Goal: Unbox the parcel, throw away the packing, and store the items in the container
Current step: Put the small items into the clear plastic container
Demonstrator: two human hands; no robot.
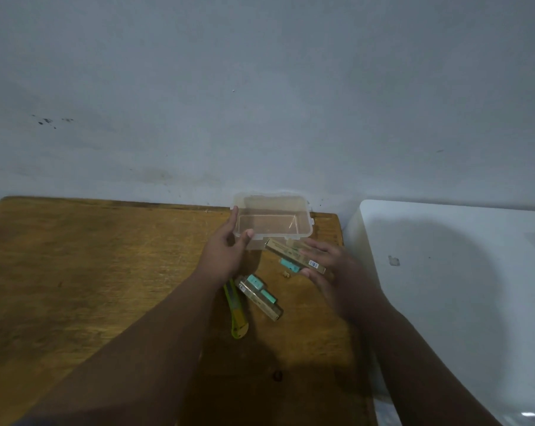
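A clear plastic container (304, 224) stands open and empty at the back of the wooden table (91, 265). My left hand (226, 249) rests against its near left corner, thumb on the rim, fingers apart. My right hand (330, 267) grips a long gold box (292, 255) just in front of the container. A teal item (289, 265) shows right under that box. Two more gold and teal boxes (260, 295) lie on the table between my forearms.
A yellow-green utility knife (237, 312) lies left of the loose boxes. A small scrap (286, 274) sits on the table near them. A white surface (459, 287) adjoins the table on the right. A grey wall rises behind.
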